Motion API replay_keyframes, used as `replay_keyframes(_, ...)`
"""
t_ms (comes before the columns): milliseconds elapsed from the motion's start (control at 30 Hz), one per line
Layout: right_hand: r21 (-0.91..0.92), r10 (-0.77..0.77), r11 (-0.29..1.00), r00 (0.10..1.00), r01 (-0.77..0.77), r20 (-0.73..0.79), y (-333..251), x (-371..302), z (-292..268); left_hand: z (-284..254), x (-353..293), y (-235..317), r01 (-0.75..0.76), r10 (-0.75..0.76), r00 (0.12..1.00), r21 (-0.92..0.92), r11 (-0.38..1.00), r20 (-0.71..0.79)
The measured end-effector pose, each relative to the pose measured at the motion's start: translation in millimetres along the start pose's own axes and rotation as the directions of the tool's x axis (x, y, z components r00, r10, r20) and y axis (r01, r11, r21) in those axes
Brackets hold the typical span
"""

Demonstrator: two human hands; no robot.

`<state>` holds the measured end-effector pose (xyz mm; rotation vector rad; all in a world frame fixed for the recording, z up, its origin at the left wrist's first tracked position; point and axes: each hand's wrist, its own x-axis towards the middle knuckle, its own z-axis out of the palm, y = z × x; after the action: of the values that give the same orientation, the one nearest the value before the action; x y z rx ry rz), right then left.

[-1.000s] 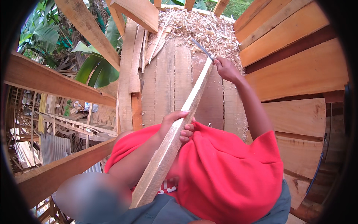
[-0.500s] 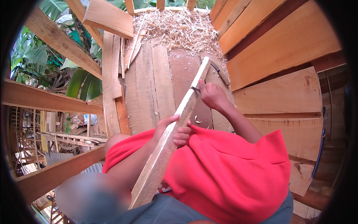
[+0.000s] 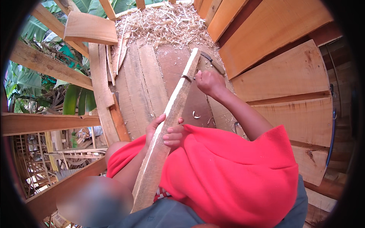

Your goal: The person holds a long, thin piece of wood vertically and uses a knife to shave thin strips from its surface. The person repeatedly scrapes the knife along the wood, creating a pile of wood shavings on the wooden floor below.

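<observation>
From my lap point(image 3: 163, 214), a wooden post point(image 3: 174, 110) slants forward, my left hand point(image 3: 173, 136) wrapped around it; my right hand point(image 3: 211, 82), clenched, holds a dark blade point(image 3: 186, 77) across its pale far part. Beyond, a curved knife point(image 3: 217, 67) lies on the plank floor point(image 3: 152, 81); farthest, shavings point(image 3: 163, 24) are heaped.

Bright daylight; fisheye bends wall boards point(image 3: 281, 72); rim black; lower left blurred.

Left hand point(image 3: 173, 137) curls inward; right hand point(image 3: 209, 82) (forearm point(image 3: 245, 113) extended) is fisted.
</observation>
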<state>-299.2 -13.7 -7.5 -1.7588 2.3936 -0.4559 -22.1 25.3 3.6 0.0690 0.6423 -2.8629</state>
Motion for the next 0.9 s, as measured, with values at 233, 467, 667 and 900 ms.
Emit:
replay_keyframes(233, 0.003, -0.039, 0.999, 0.977, 0.039, 0.208, -50, -28, -26, 0, -2, 2, 0.003, -0.003, 1.0, -0.035, 0.999, 0.013)
replay_keyframes(467, -0.001, 0.002, 1.0, 0.989, -0.002, 0.149, -21, 0, -8, 5, -5, 1, -0.015, 0.015, 1.0, -0.006, 1.0, -0.02)
replay_keyframes(667, -0.079, 0.099, 0.993, 0.991, -0.092, 0.093, 19, 25, 11, 4, -3, 1, 0.003, -0.003, 0.999, -0.005, 1.0, -0.044)
replay_keyframes(900, -0.077, 0.076, 0.996, 0.95, -0.055, 0.302, -8, 20, -7, 6, -5, 2, -0.006, 0.007, 0.997, 0.019, 1.0, -0.071)
